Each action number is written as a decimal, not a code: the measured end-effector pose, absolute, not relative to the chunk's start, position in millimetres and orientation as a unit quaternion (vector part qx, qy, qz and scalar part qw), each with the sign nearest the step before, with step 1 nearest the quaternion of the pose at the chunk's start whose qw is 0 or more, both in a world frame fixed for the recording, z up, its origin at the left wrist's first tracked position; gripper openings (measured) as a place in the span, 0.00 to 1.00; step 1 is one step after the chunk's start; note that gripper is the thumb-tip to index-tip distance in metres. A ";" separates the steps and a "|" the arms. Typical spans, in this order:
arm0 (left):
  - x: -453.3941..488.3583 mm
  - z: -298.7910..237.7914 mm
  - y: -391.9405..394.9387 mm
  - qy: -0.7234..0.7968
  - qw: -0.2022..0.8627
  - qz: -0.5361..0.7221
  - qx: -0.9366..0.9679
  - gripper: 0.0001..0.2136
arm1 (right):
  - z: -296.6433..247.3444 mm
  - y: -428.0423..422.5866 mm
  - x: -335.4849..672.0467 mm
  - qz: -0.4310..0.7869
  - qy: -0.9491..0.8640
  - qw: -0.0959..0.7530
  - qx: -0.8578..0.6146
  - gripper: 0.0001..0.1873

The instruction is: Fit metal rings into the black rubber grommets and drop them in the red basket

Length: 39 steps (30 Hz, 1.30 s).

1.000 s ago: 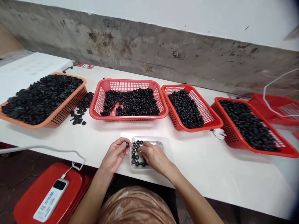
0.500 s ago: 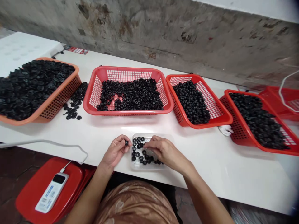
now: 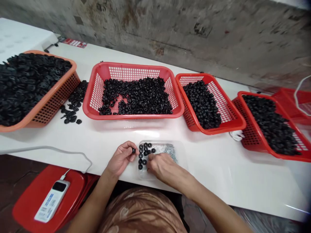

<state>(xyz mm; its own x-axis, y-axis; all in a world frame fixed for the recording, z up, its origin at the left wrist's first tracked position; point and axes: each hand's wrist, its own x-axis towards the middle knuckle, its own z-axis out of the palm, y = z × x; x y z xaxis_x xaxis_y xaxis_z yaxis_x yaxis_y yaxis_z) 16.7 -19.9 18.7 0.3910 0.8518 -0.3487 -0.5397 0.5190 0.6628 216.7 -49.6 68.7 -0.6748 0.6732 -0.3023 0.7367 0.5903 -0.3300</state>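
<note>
My left hand (image 3: 122,158) is at the left edge of a shallow clear plastic tray (image 3: 181,161). Between its thumb and forefinger it pinches a small black rubber ring (image 3: 133,150). My right hand (image 3: 161,165) reaches down into the tray with its fingers drawn together, and what lies at their tips is hidden. Several loose black rings (image 3: 141,155) sit in the tray's left part, some of them touching my right fingers. Shiny small bits (image 3: 171,151) cover the tray's right part, and my right hand blocks the view of its near side.
Behind the tray stand a pink basket (image 3: 133,116) and a red basket (image 3: 224,130) of black parts. An orange basket (image 3: 40,121) is heaped at left, with loose parts (image 3: 70,116) beside it; another red basket (image 3: 257,136) is at right. A white cable (image 3: 53,148) crosses the table's front left.
My right hand has moved left and lower over the tray, uncovering the shiny bits at its right. My left hand keeps its black ring. The view has shifted slightly.
</note>
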 end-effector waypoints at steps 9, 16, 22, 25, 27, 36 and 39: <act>14.5 18.7 -21.7 0.331 0.790 0.461 0.232 0.13 | 69.8 -39.4 210.5 -0.127 0.918 0.063 0.370 0.09; 20.5 48.9 -14.5 0.334 0.776 0.469 0.259 0.09 | 117.9 -17.8 236.1 -0.152 0.871 -0.143 0.444 0.04; 63.5 102.0 22.0 0.315 0.770 0.439 0.339 0.12 | 144.5 -0.2 246.9 0.012 0.838 -0.333 0.432 0.06; 80.0 117.6 38.9 0.297 0.763 0.444 0.365 0.13 | 146.3 8.3 249.5 0.089 0.823 -0.362 0.429 0.07; 85.9 124.4 47.5 0.297 0.754 0.446 0.380 0.13 | 144.9 13.4 252.7 0.098 0.815 -0.388 0.419 0.08; 110.9 139.3 78.7 0.255 0.790 0.416 0.372 0.13 | 137.9 37.1 275.4 -0.059 0.768 -0.510 0.382 0.19; 123.6 140.6 84.4 0.235 0.805 0.403 0.367 0.13 | 138.0 41.4 284.6 -0.093 0.746 -0.541 0.376 0.18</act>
<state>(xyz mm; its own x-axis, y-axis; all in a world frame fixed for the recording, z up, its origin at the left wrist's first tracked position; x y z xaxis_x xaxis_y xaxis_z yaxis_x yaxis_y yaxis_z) 123.6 84.4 140.6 0.5644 0.8214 -0.0818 -0.4767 0.4052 0.7801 284.6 41.4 138.0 -0.1315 0.6623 0.7377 0.4610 0.6996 -0.5459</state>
